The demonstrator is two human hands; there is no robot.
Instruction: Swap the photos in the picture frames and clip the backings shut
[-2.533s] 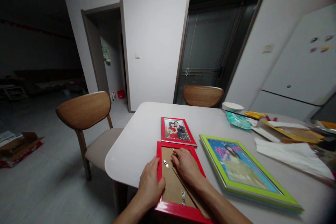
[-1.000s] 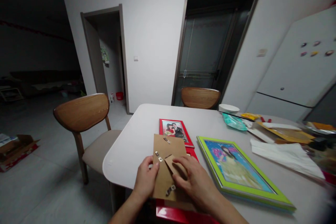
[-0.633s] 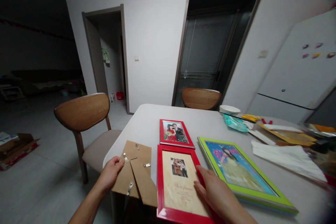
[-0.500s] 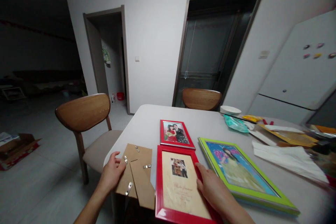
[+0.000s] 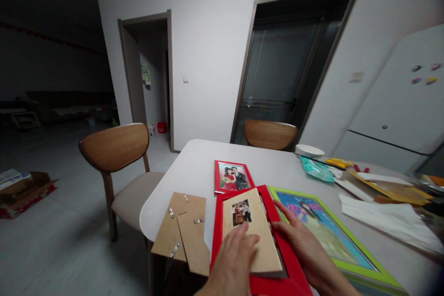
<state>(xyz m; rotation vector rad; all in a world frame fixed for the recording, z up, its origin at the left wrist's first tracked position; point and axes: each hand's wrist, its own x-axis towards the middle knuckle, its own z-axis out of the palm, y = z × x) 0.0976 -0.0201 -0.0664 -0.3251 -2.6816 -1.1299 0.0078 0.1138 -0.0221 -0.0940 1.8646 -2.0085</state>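
Note:
A red photo frame (image 5: 217, 230) lies toward the near edge, with a beige insert sheet (image 5: 258, 249) printed with a small couple photo. The sheet sits askew, and a gap shows along its right side. My left hand (image 5: 236, 254) rests on the sheet with its fingers stretched out. My right hand (image 5: 300, 240) grips the frame's right side. Left of it is a brown backing board (image 5: 169, 224) with metal clips and a stand flap (image 5: 194, 243). A smaller red frame (image 5: 234, 177) with a couple's picture lies behind. A lime-green frame (image 5: 333, 231) lies to the right.
On the white table (image 5: 194, 166), a white bowl (image 5: 310, 150), a teal packet (image 5: 316, 169), white wrapping (image 5: 388, 217) and a yellow envelope (image 5: 388, 189) crowd the right side. Wooden chairs stand left (image 5: 116, 145) and behind (image 5: 270, 134). An open carton (image 5: 31, 192) sits on the floor.
My left hand has moved right from the backing board onto the insert sheet. The sheet, square in the red frame before, is now askew. The frame has turned slightly, my right hand still on it.

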